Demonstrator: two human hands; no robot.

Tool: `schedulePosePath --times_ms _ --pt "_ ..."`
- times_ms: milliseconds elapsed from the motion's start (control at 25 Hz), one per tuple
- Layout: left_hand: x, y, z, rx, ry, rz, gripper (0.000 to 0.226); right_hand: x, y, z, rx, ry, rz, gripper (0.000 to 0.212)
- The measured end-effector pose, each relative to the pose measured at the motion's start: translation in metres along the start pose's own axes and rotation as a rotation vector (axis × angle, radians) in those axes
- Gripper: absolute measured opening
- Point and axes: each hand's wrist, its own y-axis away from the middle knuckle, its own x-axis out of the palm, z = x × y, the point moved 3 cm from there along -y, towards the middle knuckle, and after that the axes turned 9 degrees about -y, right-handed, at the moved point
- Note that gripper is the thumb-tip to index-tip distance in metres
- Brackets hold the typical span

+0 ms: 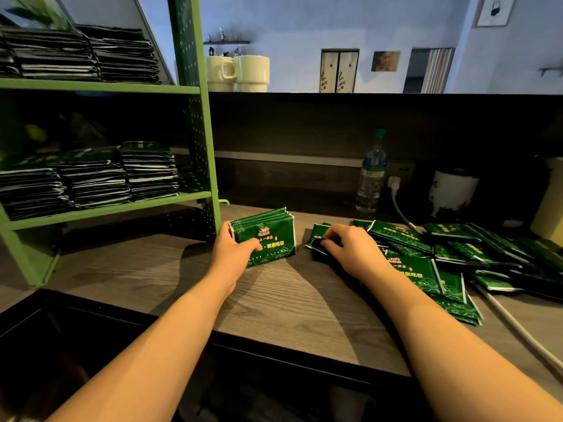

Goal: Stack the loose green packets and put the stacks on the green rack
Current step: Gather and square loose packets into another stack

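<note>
Wood-grain counter [289, 300], dark front edge, dark panelled back wall behind. Left hand [233, 252] gripped upright bundle of green packets [268, 236] standing on edge on counter, just right of green rack [195, 89]; fingers [253, 243] curled round bundle's near face, thumb at its left end. Right hand [350, 248] rested on near end of loose green packets [441, 254] spread flat & overlapping across counter's right side; fingers pinched on one packet [316, 236] at pile's left edge. Rack stood at counter's left: stacks of packets [91, 178] on lower shelf, more stacks [79, 53] on upper shelf, edges outward. Clear water bottle [371, 175], green cap, upright by back wall. White plug [395, 181] in wall socket, white cable [518, 327] trailing across counter under packets to right. White tin [451, 193] w/ dark lid near bottle; yellowish container [551, 211] at far right, partly cut off. Two cream mugs [237, 73] on ledge above back wall. Beyond: pale blue wall, small shelf w/ trinkets, framed pics.
</note>
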Motion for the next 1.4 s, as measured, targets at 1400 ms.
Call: schedulePosePath --times_ms 1400 --pt "0.005 0.011 -0.007 0.110 -0.134 0.152 0.045 0.023 0.005 0.013 0.108 -0.681 0.143 0.081"
